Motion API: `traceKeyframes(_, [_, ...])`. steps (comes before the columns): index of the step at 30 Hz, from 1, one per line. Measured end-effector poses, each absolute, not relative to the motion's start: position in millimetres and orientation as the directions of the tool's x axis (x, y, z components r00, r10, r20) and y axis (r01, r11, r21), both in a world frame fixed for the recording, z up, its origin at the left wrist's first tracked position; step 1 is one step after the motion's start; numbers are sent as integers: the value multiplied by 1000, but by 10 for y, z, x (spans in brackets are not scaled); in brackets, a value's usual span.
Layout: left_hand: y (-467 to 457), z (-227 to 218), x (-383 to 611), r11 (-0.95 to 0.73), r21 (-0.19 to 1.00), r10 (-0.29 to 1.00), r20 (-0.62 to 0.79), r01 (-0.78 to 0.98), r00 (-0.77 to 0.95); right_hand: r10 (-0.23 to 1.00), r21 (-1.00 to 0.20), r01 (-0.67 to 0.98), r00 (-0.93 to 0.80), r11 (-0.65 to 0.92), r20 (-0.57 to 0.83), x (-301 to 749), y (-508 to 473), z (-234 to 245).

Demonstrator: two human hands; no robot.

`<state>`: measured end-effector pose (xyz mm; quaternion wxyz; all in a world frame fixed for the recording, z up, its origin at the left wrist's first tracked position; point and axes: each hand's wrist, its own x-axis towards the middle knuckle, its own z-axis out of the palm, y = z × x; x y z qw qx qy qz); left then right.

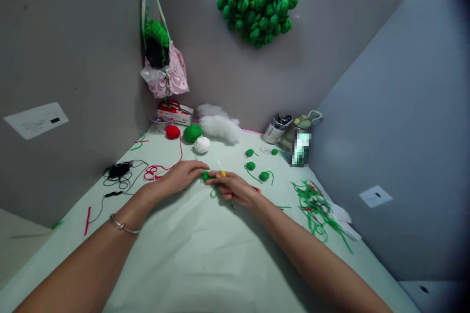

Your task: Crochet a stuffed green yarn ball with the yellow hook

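Observation:
My left hand (182, 176) reaches in over the pale green table (191, 249) and pinches a small green crochet piece (206, 175) between thumb and fingertips. My right hand (234, 188) is closed round a crochet hook with a yellow handle (222, 170), its tip pointing up and away from me, right beside the green piece. A strand of green yarn (214, 192) hangs below the two hands. A metal bangle (123, 225) sits on my left wrist.
Three finished small green pieces (250, 166) lie beyond my right hand. Red, green and white yarn balls (192, 133) and white stuffing (220, 126) sit at the back. Green yarn scraps (316, 205) lie right, a black cable (118, 171) left. A cluster of green pieces (258, 2) hangs above.

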<state>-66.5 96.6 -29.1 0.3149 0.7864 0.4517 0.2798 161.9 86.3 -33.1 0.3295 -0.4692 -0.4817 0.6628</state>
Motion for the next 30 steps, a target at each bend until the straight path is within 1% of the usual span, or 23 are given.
traceKeyframes(3, [1097, -275, -1026, -302, 723, 951, 182, 621, 250, 976, -981, -47, -117, -189, -182, 1716, 1251, -275])
traceKeyframes(5, [1164, -258, -1287, -220, 694, 974, 195, 686, 116, 995, -992, -76, 16, -97, -98, 1829, 1437, -186])
traceKeyframes(6, [1185, -250, -1393, -181, 678, 979, 194, 713, 65, 996, -995, -85, 60, -58, -63, 1875, 1481, -141])
traceKeyframes(8, [1202, -244, -1517, -135, 647, 984, 175, 751, 27, 996, -996, -89, 87, -8, -16, 1915, 1450, -71])
traceKeyframes(11, [1189, -240, -1496, -144, 605, 986, 153, 783, 63, 1000, -997, -73, 0, -8, -8, 1828, 1153, -40])
traceKeyframes(15, [1110, -206, -1388, -182, 572, 983, 117, 800, 141, 986, -998, -26, -157, -61, -56, 1642, 617, -82])
traceKeyframes(18, [1000, -209, -1406, -197, 575, 976, 42, 794, 212, 969, -996, 22, -228, -91, -94, 1617, 345, -138])
traceKeyframes(21, [908, -257, -1449, -152, 582, 979, -25, 799, 204, 954, -992, 86, -275, -98, -118, 1682, 225, -207])
traceKeyframes(23, [881, -260, -1460, -123, 612, 982, -39, 782, 185, 949, -989, 84, -283, -118, -137, 1734, 198, -244])
traceKeyframes(25, [870, -201, -1441, -125, 679, 982, -22, 724, 190, 946, -987, 35, -283, -158, -161, 1768, 187, -255])
traceKeyframes(28, [819, -23, -1303, -173, 809, 974, 56, 562, 219, 931, -971, -68, -307, -229, -198, 1774, 172, -215])
traceKeyframes(30, [725, 77, -1093, -214, 872, 968, 127, 440, 218, 918, -957, -115, -334, -266, -215, 1757, 159, -169])
